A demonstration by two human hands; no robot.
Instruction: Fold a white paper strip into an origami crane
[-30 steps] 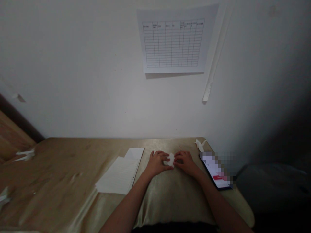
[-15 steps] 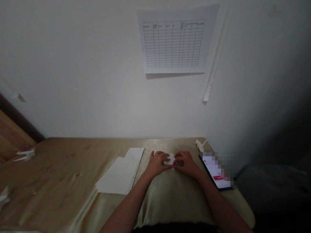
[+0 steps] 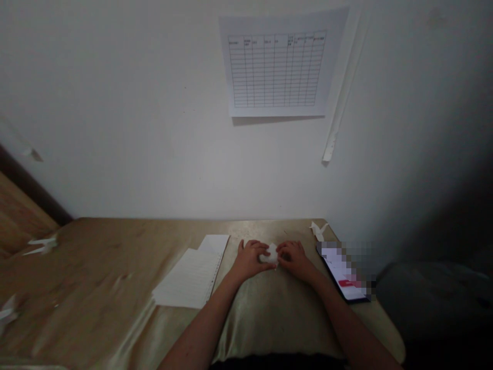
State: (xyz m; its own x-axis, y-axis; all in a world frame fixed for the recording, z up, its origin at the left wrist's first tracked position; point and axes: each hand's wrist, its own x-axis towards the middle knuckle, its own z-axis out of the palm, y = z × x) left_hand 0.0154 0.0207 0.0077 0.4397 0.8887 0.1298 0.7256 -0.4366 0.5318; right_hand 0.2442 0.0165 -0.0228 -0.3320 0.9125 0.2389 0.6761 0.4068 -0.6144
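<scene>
A small piece of folded white paper lies between my hands near the table's far edge. My left hand curves around its left side, with fingers at the top and the thumb along the lower edge. On the other side, my right hand pinches the paper's right edge with bent fingers. The fingers partly cover the paper, so its exact folds are hard to make out.
Stacked lined sheets lie left of my left arm. A phone with a lit screen rests at the right edge, below a folded paper figure. More paper figures are at far left. A printed table sheet hangs on the wall.
My right thumb and fingers have drawn together at the paper's right edge, and more of the paper shows. My left hand has hardly moved.
</scene>
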